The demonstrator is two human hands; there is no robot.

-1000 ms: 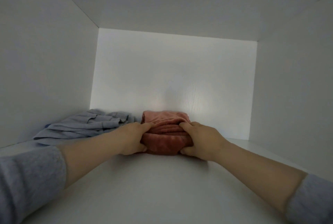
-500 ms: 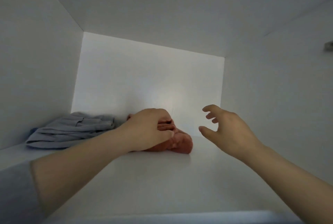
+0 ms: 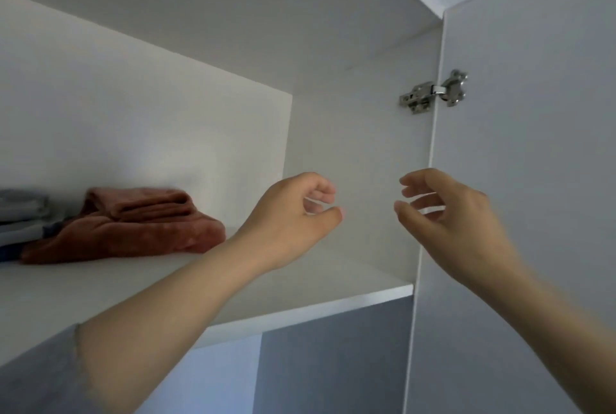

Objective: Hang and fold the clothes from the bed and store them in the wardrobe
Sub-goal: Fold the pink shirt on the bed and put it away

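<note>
A folded rust-red fleece garment (image 3: 133, 227) lies on the white wardrobe shelf (image 3: 300, 300), touching folded grey clothes (image 3: 20, 220). The left hand (image 3: 290, 217) and right hand (image 3: 446, 217) hover empty, fingers loosely curled.

White smooth-panelled wardrobe (image 3: 350, 147), upper compartment seen from below. Flat white shelf board (image 3: 300, 308) spans it, front edge pale. Plain white door (image 3: 533, 213) stands open at right, hung on a silver metal hinge (image 3: 433, 93). Soft light patch on the white back panel (image 3: 150, 147). Blue-grey shadow beneath the shelf.
</note>
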